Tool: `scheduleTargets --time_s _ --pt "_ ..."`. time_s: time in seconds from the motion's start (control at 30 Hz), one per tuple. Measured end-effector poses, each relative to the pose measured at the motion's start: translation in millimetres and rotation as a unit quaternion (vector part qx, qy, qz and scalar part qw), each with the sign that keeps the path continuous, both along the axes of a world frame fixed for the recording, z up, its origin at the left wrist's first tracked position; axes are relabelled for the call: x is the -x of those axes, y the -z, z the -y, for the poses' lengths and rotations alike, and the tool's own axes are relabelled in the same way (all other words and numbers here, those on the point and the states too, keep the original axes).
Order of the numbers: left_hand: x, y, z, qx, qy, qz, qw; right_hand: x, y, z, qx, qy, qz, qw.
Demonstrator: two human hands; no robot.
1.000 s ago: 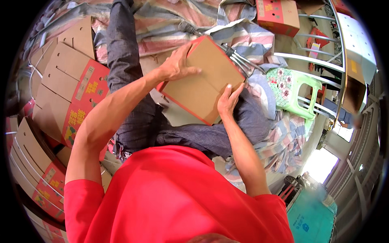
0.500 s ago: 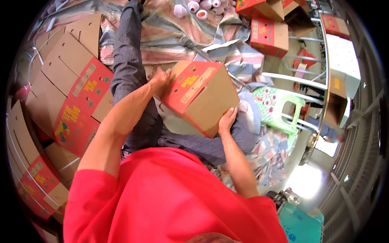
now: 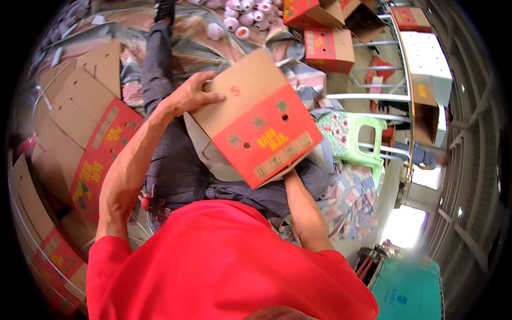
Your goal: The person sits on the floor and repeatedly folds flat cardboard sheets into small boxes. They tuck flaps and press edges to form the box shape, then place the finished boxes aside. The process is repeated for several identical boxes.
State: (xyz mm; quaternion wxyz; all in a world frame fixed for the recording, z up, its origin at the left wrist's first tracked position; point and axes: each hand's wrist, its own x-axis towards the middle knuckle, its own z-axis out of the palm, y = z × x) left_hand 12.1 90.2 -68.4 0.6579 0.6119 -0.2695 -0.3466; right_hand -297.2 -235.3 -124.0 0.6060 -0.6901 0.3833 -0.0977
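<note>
A brown and red cardboard box [image 3: 261, 120] is tilted above my lap, its red printed side and one plain brown side facing up. My left hand [image 3: 194, 96] grips its upper left edge, thumb on the brown side and fingers curled over the rim. From below, my right forearm runs up to the box's lower edge. There my right hand [image 3: 290, 174] disappears under the box, so its fingers are hidden. A greyish-white surface [image 3: 205, 152] shows beneath the box's left side, between it and my legs.
Flattened cartons [image 3: 80, 128] are stacked at my left. Round pieces in white foam nets [image 3: 242, 18] lie on the striped sheet [image 3: 186, 37] ahead. More red boxes [image 3: 328, 50], a light green stool [image 3: 352, 138] and a white metal frame [image 3: 368, 97] stand right; a teal container [image 3: 408, 290] is lower right.
The box has been turned, bringing its red side to face up and toward me. My left hand moved to its upper edge, while my right hand slipped from its side to underneath.
</note>
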Motion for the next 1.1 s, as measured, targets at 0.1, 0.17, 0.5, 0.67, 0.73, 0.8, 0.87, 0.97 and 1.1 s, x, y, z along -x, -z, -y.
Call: scheduleTargets --time_s 0.1,0.17,0.5,0.67,0.73,0.8,0.87,0.97,1.1 --pt "5.5 -65.4 -19.9 0.008 -0.047 0.264 0.963 -32.9 5.8 -3.9 -0.054 0.012 -0.013 0.998" --pt "13.4 -95.4 -20.9 -0.025 -0.002 0.326 0.945 -36.8 13.2 12.7 -0.065 0.042 -0.021 0.997" --pt "84.8 -68.5 -0.6 -0.075 0.061 0.587 0.804 -22.0 -22.4 105.3 0.028 0.079 -0.056 0.995" --pt "127.5 29.0 9.1 -0.136 0.176 0.617 0.755 -75.1 -59.1 37.4 -0.057 -0.080 -0.033 0.995" --pt "139.0 29.5 2.3 -0.135 0.175 0.629 0.745 -83.8 -64.8 8.6 0.026 -0.207 -0.036 0.977" --pt "134.0 28.6 -4.7 -0.164 0.203 0.580 0.772 -95.3 -71.7 -11.4 0.100 -0.257 -0.060 0.959" --pt "125.4 12.5 -11.5 -0.148 0.215 0.521 0.813 -94.9 -60.1 -2.3 0.113 -0.262 -0.100 0.953" --pt "104.8 -2.2 17.0 -0.181 0.130 0.515 0.828 -102.3 -48.8 4.5 0.044 -0.260 -0.149 0.953" --pt "70.4 22.5 67.7 -0.354 0.094 0.614 0.699 -123.3 -67.4 2.2 0.017 -0.307 -0.238 0.921"
